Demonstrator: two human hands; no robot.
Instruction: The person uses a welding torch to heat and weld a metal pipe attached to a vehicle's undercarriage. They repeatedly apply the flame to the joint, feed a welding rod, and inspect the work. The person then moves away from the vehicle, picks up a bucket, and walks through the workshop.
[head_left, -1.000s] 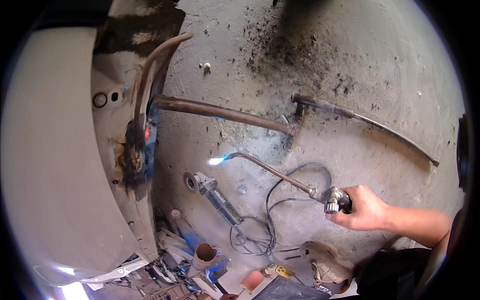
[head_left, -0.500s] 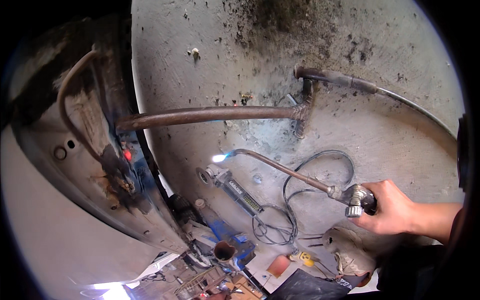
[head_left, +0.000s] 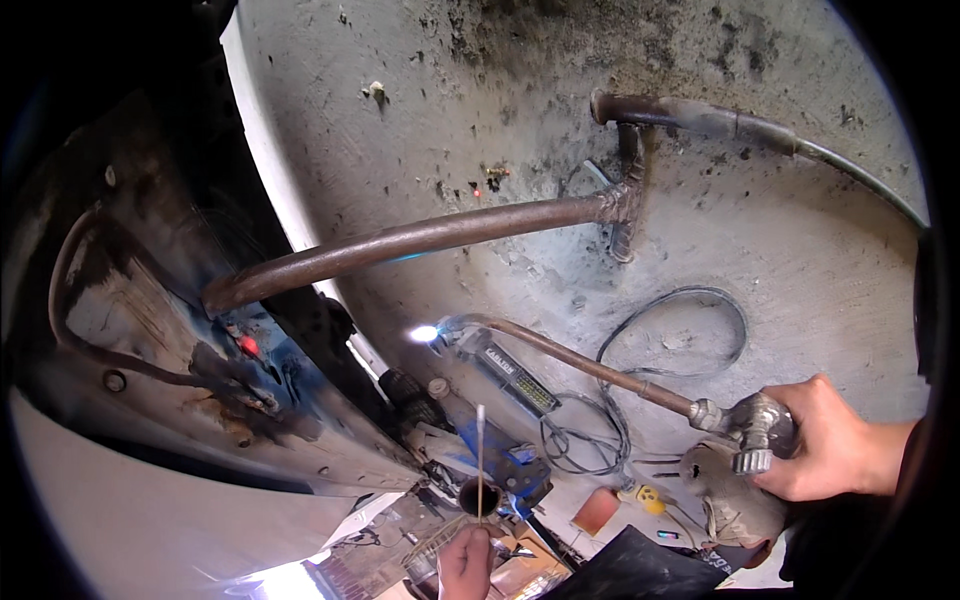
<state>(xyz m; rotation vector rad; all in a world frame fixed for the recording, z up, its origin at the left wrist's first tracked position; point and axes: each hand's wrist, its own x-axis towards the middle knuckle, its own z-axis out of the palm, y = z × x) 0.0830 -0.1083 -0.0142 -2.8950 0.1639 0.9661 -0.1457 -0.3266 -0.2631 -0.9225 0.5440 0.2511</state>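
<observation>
Left hand newly appears, pinching a thin rod below the brown pipe; right hand grips a lit torch, also below the pipe. Both hands now occupied.

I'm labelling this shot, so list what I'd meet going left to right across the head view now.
Glowing red spot → torch flame → left hand → flat orange-red piece → yellow object → right hand.
</observation>
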